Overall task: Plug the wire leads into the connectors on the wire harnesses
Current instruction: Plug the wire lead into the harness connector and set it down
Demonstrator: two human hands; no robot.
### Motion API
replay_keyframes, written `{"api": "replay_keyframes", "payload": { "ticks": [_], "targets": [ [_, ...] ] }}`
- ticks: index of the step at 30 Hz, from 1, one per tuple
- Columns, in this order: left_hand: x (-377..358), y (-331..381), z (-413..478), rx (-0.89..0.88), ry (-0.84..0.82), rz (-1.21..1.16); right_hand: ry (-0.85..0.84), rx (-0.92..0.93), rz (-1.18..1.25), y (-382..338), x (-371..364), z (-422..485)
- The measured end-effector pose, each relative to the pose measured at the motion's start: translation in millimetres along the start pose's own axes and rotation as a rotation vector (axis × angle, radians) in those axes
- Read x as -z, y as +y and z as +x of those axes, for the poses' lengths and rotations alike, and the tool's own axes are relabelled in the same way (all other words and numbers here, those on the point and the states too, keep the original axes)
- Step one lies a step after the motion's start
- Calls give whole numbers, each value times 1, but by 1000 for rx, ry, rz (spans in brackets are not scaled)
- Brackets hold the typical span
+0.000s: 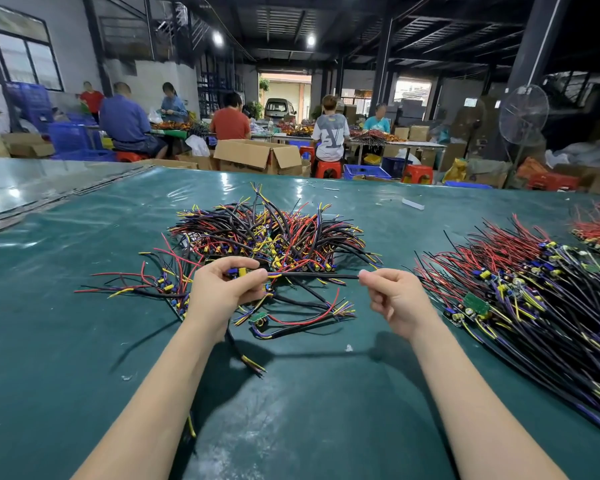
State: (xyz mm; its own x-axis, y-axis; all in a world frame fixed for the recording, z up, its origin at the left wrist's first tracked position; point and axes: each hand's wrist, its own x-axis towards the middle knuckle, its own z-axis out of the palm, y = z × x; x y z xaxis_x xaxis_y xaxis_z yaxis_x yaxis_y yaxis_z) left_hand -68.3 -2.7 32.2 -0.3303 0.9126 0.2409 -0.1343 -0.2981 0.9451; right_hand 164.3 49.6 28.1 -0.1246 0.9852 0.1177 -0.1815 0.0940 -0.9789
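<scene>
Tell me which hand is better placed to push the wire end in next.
Right, probably: the right hand pinches the end of the thin black cable, while the left hand grips the blue-and-yellow connector.

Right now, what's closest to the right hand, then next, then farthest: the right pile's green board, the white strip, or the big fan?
1. Green board, just right of the right hand.
2. White strip, farther up the table.
3. Fan, beyond the table, back right.
</scene>
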Motion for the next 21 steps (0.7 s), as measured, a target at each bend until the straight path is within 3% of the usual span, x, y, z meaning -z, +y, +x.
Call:
{"api": "replay_keyframes", "payload": {
  "ticks": [2, 4, 7, 10, 15, 21],
  "targets": [
    [4, 2, 3, 20, 4, -38, -172, -27, 72, -4, 6, -3],
    [8, 5, 5, 48, -18, -65, -300, -55, -14, -8, 11, -5],
    [11, 6, 6, 60, -67, -53, -262, -29, -348, -6, 15, -4],
    [12, 4, 5, 89, -92, -30, -250, -37, -407, -8, 18, -5],
    [14, 6, 5, 170, -144, -31, -737, -278, -277, -18, 25, -14],
    [11, 10, -2, 269, -415, 33, -560, -208, 118, -19, 28, -5]
  ]
}}
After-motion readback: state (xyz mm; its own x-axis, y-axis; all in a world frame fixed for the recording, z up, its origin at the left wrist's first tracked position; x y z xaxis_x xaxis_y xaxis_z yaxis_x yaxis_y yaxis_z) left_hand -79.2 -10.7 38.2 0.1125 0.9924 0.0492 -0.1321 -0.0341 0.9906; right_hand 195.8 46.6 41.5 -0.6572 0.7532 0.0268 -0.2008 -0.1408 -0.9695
